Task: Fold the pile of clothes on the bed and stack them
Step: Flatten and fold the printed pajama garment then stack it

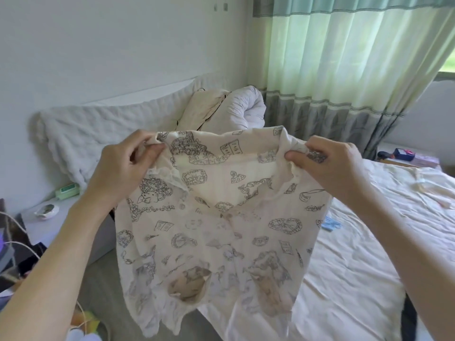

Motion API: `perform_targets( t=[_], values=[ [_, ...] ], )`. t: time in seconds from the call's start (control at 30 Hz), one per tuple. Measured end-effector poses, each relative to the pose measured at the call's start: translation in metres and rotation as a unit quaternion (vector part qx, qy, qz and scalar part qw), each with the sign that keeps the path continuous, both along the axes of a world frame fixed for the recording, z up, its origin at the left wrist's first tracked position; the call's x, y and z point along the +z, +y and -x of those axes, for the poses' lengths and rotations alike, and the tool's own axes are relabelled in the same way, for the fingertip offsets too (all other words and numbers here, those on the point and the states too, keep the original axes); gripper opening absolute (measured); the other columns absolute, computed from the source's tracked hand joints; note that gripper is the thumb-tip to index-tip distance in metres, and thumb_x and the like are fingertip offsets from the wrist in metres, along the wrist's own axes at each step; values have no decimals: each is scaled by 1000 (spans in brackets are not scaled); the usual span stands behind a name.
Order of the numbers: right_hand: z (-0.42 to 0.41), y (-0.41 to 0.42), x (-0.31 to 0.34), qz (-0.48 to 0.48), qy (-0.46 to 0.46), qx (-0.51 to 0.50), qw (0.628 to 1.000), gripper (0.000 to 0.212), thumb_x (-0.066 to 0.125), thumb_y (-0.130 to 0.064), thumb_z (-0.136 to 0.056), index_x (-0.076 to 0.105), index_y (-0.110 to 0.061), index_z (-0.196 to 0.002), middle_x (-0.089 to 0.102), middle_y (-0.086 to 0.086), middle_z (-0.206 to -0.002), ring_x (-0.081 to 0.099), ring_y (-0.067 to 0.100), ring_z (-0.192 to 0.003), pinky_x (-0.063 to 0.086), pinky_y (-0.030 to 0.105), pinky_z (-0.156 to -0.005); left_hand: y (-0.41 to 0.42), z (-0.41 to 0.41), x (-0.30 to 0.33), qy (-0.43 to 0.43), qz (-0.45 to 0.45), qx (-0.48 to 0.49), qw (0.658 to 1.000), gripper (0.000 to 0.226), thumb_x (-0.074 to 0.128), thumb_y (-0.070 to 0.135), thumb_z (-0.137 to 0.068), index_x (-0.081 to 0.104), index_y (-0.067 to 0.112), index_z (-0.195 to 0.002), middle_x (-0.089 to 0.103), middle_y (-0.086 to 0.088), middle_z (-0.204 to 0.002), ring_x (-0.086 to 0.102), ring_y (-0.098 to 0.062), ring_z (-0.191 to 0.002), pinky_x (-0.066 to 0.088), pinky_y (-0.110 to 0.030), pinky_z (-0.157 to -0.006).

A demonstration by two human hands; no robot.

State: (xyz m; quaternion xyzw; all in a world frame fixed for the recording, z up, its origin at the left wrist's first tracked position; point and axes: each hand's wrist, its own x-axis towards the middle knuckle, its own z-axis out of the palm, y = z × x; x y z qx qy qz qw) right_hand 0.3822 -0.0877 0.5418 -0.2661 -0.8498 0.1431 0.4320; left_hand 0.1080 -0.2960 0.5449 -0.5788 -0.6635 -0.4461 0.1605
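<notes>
A cream shirt (221,217) printed with grey line drawings hangs in the air in front of me, collar side up, over the near corner of the bed (357,254). My left hand (123,166) pinches its upper left corner by the shoulder. My right hand (327,166) pinches the upper right corner. The shirt is spread between both hands and its lower hem dangles loose. A small blue garment (331,223) lies on the sheet, partly hidden behind the shirt.
A rolled white duvet (241,109) and a pillow (202,109) lie at the head of the bed. A bedside shelf (49,217) at the left holds a green box (67,191). Curtains (344,70) hang at the back right. Cables and bags lie at lower left.
</notes>
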Motion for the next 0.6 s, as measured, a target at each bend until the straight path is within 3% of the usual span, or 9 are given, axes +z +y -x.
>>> perform_targets(
  t=[0.17, 0.3, 0.4, 0.53, 0.6],
  values=[
    [-13, 10, 5, -107, -15, -97, 989, 63, 49, -75, -67, 44, -13, -60, 49, -2, -51, 48, 22, -51, 39, 33, -53, 16, -6, 10, 21, -37, 19, 999, 13, 48, 53, -88, 54, 42, -86, 50, 23, -64, 41, 5, -47, 29, -10, -43],
    [-8, 37, -15, -104, -47, -124, 986, 69, 43, -80, -65, 44, -11, -61, 53, 2, -52, 51, 25, -50, 40, 33, -52, 44, -4, -4, 67, -2, 30, 997, 22, 46, 50, -89, 54, 31, -96, 48, 7, -58, 42, -2, -43, 28, -13, -42],
    [8, 61, -45, -59, -109, -132, 983, 70, 37, -82, -61, 39, -13, -57, 41, -1, -46, 46, 24, -47, 30, 31, -49, 68, 8, -31, 88, 44, 33, 995, 26, 45, 45, -90, 58, 23, -92, 34, 16, -51, 38, 0, -42, 27, -15, -39],
    [49, 100, -98, 1, -145, -118, 982, 68, 36, -83, -58, 30, -16, -54, 37, -2, -44, 41, 22, -45, 35, 35, -48, 107, 48, -79, 83, 107, 28, 990, 36, 46, 42, -90, 63, 11, -88, 26, 18, -48, 31, 4, -38, 25, -12, -38],
    [76, 123, -125, 9, -179, -129, 975, 67, 38, -83, -61, 30, -17, -54, 36, -3, -44, 38, 20, -42, 30, 32, -45, 132, 75, -104, 79, 133, 29, 988, 33, 50, 41, -91, 62, 11, -86, 26, 18, -47, 31, 7, -38, 22, -10, -38]
  ],
)
